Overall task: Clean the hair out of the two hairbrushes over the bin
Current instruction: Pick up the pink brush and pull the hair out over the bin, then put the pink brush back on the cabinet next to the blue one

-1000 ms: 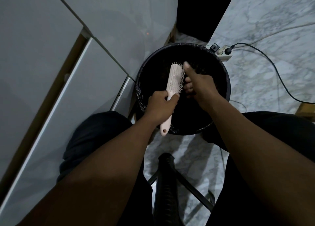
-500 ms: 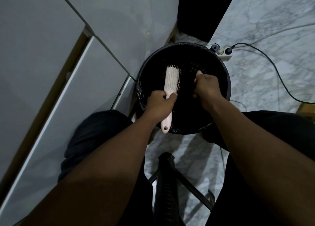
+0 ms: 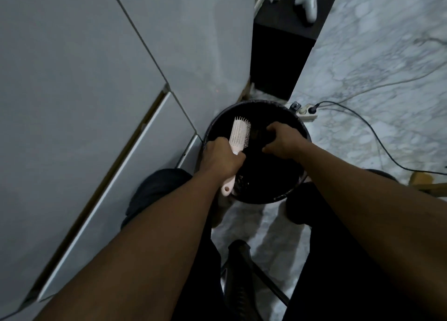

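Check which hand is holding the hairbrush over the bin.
The left hand: it is closed around the handle of the pale pink hairbrush. The right hand hovers apart from it over the black bin.

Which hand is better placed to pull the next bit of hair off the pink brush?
The right hand. It hovers over the black bin beside the bristles, apart from them. The left hand is taken up gripping the pink hairbrush by its handle.

A power strip (image 3: 306, 111) is lying on the marble floor (image 3: 377, 62) to my right, its black cable (image 3: 377, 139) trailing away across it.
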Motion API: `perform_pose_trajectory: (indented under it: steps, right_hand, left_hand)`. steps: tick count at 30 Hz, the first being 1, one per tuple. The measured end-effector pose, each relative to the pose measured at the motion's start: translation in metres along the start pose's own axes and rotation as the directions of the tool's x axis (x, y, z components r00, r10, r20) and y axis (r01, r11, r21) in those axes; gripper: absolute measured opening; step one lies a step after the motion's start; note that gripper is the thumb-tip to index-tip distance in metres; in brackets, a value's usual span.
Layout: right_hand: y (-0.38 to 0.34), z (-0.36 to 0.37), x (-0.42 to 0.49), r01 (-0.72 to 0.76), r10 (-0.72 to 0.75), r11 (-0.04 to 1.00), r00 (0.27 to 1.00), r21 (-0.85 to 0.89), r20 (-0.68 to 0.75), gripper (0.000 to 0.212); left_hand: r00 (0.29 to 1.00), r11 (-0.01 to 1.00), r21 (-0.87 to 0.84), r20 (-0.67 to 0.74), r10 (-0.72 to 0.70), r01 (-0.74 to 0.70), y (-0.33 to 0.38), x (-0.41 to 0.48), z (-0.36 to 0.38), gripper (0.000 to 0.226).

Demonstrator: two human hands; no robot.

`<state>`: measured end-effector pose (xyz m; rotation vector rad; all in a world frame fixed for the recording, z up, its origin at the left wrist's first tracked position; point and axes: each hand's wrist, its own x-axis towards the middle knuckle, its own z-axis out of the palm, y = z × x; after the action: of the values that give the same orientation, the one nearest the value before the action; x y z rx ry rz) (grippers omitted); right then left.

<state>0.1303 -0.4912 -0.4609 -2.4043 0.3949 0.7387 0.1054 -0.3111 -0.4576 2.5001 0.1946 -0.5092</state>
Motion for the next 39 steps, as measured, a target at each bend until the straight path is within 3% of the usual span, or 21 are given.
perform_pose_trajectory:
  steps: [2, 8, 19, 25, 39]
  right_hand:
    - [-0.014, -0.027, -0.015, 0.061, -0.061, 0.998, 0.998, -0.017, -0.01, 0.065]
    - [-0.063, -0.109, -0.079, 0.211, -0.211, 0.977, 0.968, -0.013, -0.138, 0.042]
    - [-0.134, -0.224, -0.22, 0.369, -0.372, 0.925, 0.822, -0.096, -0.43, 0.038]
    - [-0.16, -0.248, -0.268, 0.435, -0.428, 0.894, 0.755, -0.108, -0.497, 0.034]
    - [-0.184, -0.27, -0.282, 0.475, -0.478, 0.868, 0.714, -0.148, -0.511, 0.046]
  left_hand:
    - [0.999, 0.999, 0.037, -0.046, 0.029, -0.027, 0.016, -0.008, -0.02, 0.04]
    - [0.97, 0.986, -0.02, -0.182, 0.16, -0.167, 0.077, -0.042, -0.095, 0.039]
    - [0.815, 0.9, 0.071, -0.399, 0.421, -0.431, 0.171, -0.131, -0.217, 0.051]
    - [0.742, 0.873, 0.135, -0.476, 0.472, -0.469, 0.19, -0.165, -0.255, 0.054]
    - [0.709, 0.87, 0.183, -0.516, 0.481, -0.457, 0.197, -0.185, -0.296, 0.031]
